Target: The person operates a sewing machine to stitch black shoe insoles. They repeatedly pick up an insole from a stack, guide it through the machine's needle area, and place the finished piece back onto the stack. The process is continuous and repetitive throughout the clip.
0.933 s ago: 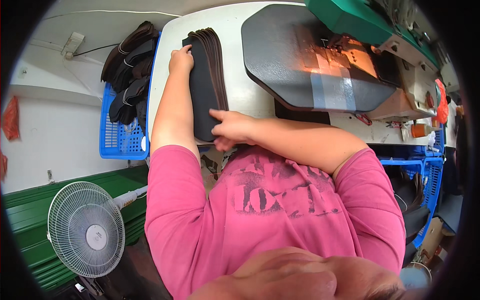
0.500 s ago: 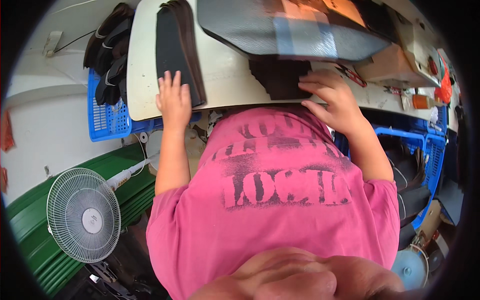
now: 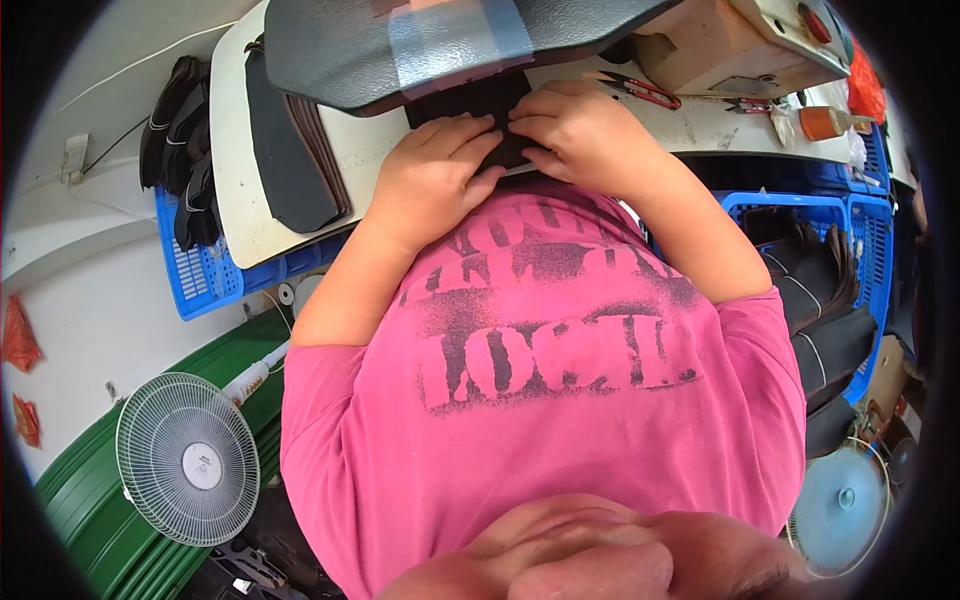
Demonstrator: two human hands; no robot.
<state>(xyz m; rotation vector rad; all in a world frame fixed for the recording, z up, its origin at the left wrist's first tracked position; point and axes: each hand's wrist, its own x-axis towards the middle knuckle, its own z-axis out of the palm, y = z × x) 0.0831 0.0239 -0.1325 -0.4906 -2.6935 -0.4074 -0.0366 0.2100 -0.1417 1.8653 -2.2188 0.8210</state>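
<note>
Dark stencil-style block lettering (image 3: 560, 362) in rows across the front of a pink shirt (image 3: 560, 450), large but patchy, some rows broken by folds, small print on the round white hub (image 3: 203, 478) of a fan (image 3: 165, 455) left of the shirt, too small to read.

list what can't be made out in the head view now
Head view, dark brown flat piece: far end hidden by the black textured slab; bare left hand and bare right hand cover parts, leaving their grip unclear.
Head view, slab: far side cut off by the upper picture edge.
</note>
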